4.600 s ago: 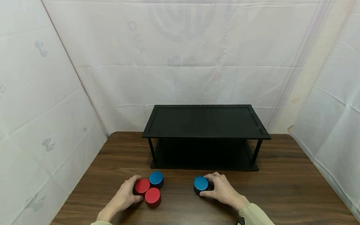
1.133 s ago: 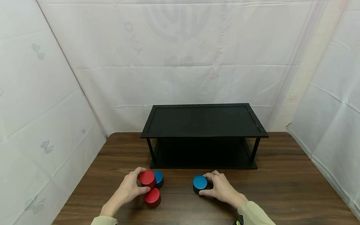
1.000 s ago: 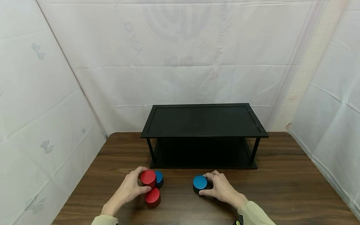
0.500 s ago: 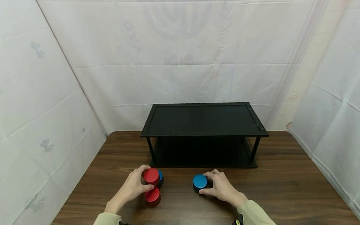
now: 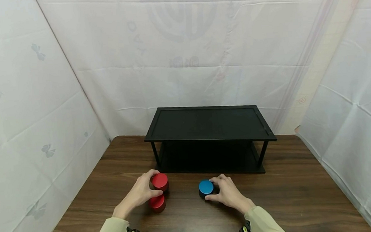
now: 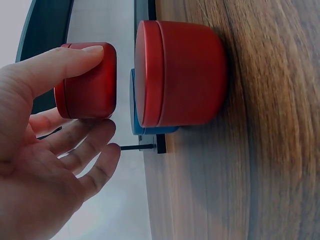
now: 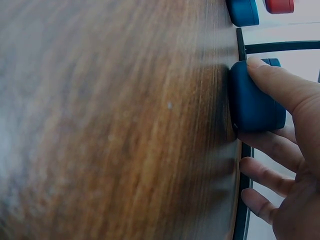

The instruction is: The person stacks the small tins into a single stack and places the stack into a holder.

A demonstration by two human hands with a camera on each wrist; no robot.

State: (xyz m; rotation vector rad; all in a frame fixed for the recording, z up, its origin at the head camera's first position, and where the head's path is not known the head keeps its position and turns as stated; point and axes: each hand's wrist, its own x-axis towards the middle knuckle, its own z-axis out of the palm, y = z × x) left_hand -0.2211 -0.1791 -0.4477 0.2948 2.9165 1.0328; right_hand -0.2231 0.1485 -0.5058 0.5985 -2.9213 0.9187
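Held red tin (image 5: 160, 182) is up off the desk (image 5: 186, 220), above L blue tin (image 7: 243, 12) w/ a gap; L hand (image 5: 140, 192) has fingers pinching its sides. Other red tin (image 5: 157, 203) is on desk, just in front. R hand (image 5: 229, 195): fingers pinch R blue tin (image 5: 206, 187), on desk nr black shelf (image 5: 208, 123). Risk, prob.: off-ctr release = held tin tips, knocks other red.
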